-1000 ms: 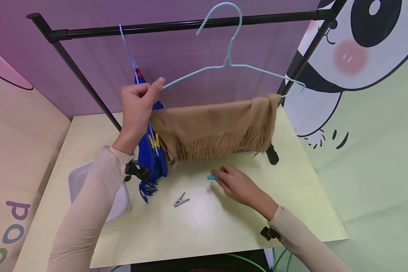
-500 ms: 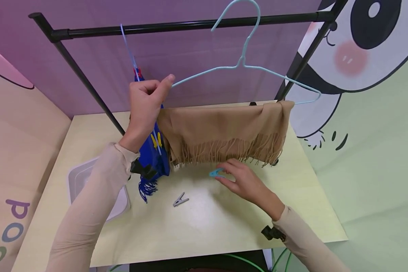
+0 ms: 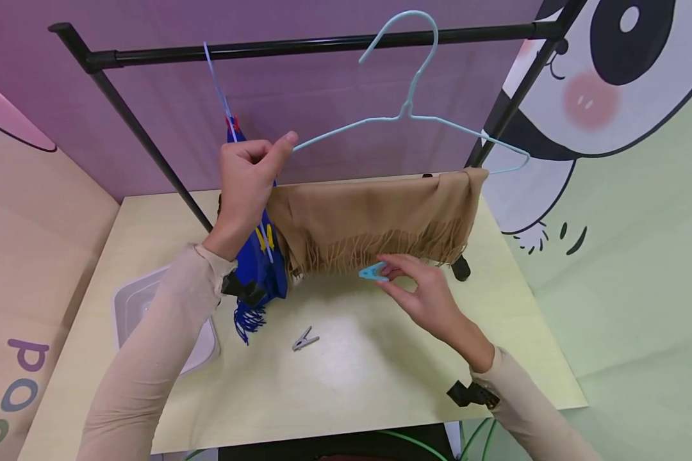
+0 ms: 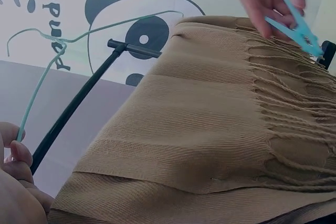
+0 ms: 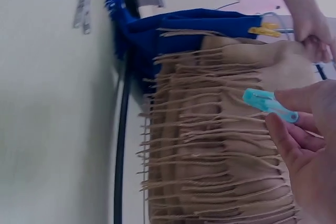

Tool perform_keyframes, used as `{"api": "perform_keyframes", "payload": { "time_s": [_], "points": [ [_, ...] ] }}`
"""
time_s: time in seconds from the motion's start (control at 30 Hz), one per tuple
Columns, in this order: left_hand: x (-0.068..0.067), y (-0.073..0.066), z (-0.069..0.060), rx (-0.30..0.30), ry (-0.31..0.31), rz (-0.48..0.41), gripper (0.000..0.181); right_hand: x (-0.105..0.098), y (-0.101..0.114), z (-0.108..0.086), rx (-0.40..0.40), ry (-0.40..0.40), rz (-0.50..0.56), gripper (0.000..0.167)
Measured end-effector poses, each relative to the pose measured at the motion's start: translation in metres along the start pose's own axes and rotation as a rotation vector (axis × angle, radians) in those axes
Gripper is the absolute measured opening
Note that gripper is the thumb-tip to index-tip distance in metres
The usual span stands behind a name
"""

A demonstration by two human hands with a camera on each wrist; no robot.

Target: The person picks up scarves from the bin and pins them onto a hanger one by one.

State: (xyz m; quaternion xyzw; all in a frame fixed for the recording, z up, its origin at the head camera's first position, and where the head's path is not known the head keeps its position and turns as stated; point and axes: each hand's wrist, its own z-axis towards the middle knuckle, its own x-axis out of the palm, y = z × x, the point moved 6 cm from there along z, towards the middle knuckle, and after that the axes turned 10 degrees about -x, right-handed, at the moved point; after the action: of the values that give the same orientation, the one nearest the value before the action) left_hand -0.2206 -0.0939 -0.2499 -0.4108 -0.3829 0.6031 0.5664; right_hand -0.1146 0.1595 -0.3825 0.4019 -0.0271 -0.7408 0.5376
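At its left corner, a light-blue hanger (image 3: 406, 114) is pinched by my left hand (image 3: 248, 179). Over the hanger's lower bar drapes a brown fringed scarf (image 3: 375, 214), its tassels hanging down. The hanger's hook stands in front of the rack bar in the head view. My right hand (image 3: 421, 291) pinches a blue clothespin (image 3: 372, 273) between thumb and fingers, close to the scarf's fringe. In the left wrist view the blue clothespin (image 4: 300, 31) is beside the tassels. A grey clothespin (image 3: 305, 339) lies on the table.
A black rack bar (image 3: 300, 45) crosses behind. From its left part hangs a blue scarf (image 3: 259, 272) with yellow clothespins (image 3: 264, 237) and a red one (image 3: 232, 123). A pale plastic bin (image 3: 204, 349) stands on the table (image 3: 346, 390) at left, partly behind the left forearm.
The hanger and brown scarf have shifted a little right with my left hand. My right hand has risen from near the table to the fringe, carrying the blue clothespin.
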Motion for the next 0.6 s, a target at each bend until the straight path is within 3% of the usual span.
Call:
{"api": "perform_keyframes", "payload": {
  "time_s": [0.07, 0.17, 0.4, 0.6],
  "points": [
    [-0.001, 0.007, 0.003, -0.002, -0.004, 0.001, 0.051, -0.005, 0.002, 0.004, 0.003, -0.027, 0.043, 0.036],
    [0.001, 0.006, 0.002, -0.016, -0.007, -0.007, 0.050, -0.011, 0.006, 0.012, -0.023, -0.043, 0.074, 0.032],
    [0.006, -0.018, -0.007, -0.008, 0.013, -0.042, 0.051, -0.024, 0.030, 0.045, -0.207, -0.080, 0.059, 0.023],
    [0.007, -0.022, -0.008, 0.000, 0.018, -0.023, 0.051, -0.031, 0.052, 0.089, -0.361, -0.088, -0.035, 0.020]
  ]
}}
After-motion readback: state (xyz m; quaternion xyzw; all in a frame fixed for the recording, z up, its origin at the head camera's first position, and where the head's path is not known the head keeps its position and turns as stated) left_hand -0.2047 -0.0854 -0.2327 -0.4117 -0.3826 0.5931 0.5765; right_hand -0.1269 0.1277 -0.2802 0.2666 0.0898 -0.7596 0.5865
